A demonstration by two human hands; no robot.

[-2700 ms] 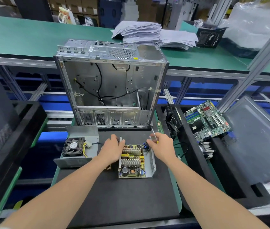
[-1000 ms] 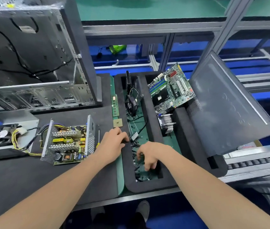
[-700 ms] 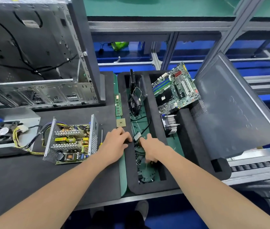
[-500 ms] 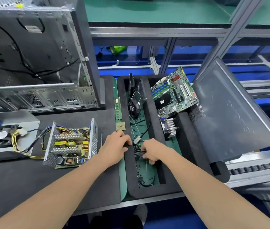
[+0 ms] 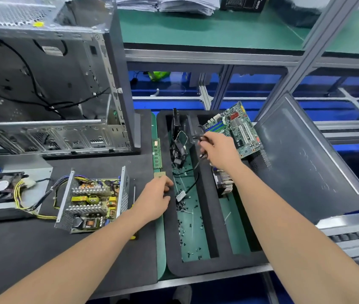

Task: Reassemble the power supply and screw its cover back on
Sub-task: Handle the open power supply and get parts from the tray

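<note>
PSU sits lid-off on the black mat, lower left of frame, with its cover and fan just left of it, wires running btwn them, and the screwdriver alongside the PSU's right wall. L hand rests relaxed on the left rim of the foam tray, holding nothing. R hand is mid-frame over the tray, fingers pinching a black cable; loose screws lie in the tray's left compartment.

In front of me the counter carries a black mat on the left and a black foam tray just beside it on the right. A memory stick lies on the bare green strip between them.
</note>
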